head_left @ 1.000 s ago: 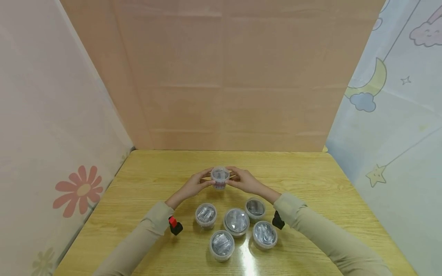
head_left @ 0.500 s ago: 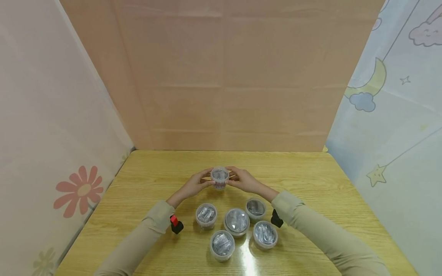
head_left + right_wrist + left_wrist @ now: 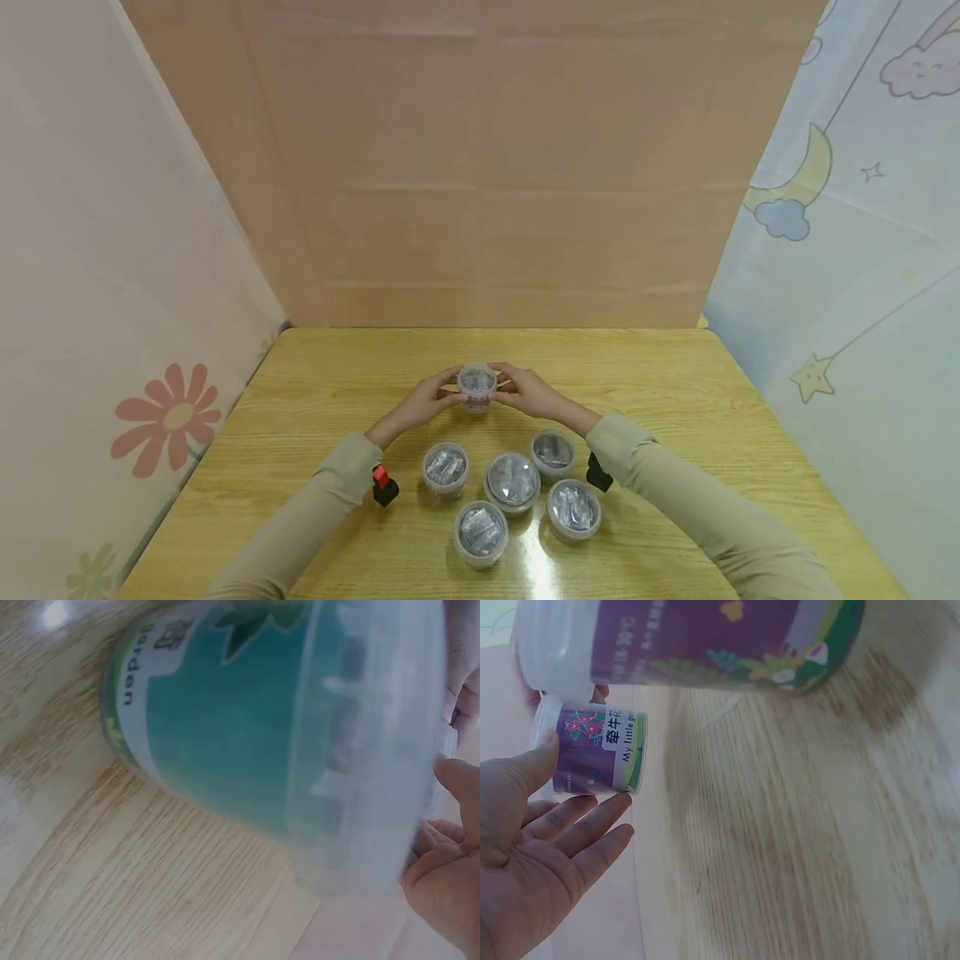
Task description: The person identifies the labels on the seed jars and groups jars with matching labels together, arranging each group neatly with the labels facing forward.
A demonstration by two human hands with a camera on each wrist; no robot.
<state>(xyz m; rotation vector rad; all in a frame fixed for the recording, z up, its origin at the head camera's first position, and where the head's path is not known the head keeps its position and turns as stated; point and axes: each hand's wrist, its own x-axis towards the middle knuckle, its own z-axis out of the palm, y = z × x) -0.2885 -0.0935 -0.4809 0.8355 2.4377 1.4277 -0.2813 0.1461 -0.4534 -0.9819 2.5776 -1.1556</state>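
Observation:
Both hands pinch one small lidded plastic tub [image 3: 477, 380] near the back middle of the table. In the left wrist view its wrap is purple, with red flowers and the words "My little". My left hand [image 3: 422, 405] has its thumb on the near side and fingers at the left side; some fingers stand out straight below the tub [image 3: 592, 750]. From the right, my right hand [image 3: 536, 394] holds it with thumb and fingers. The right wrist view shows the right hand [image 3: 450, 877] only partly, behind a nearer tub.
Several similar lidded tubs with grey packets inside stand nearer, among them a left tub [image 3: 446, 468], a middle one [image 3: 512, 482] and a front one [image 3: 481, 533]. A teal-wrapped tub [image 3: 225, 727] fills the right wrist view. A brown wall [image 3: 480, 208] bounds the table's back.
The hands and the held tub stay nearly still. Both cuffs shift slightly inward, and the head view moves a little so the scene slides slightly left.

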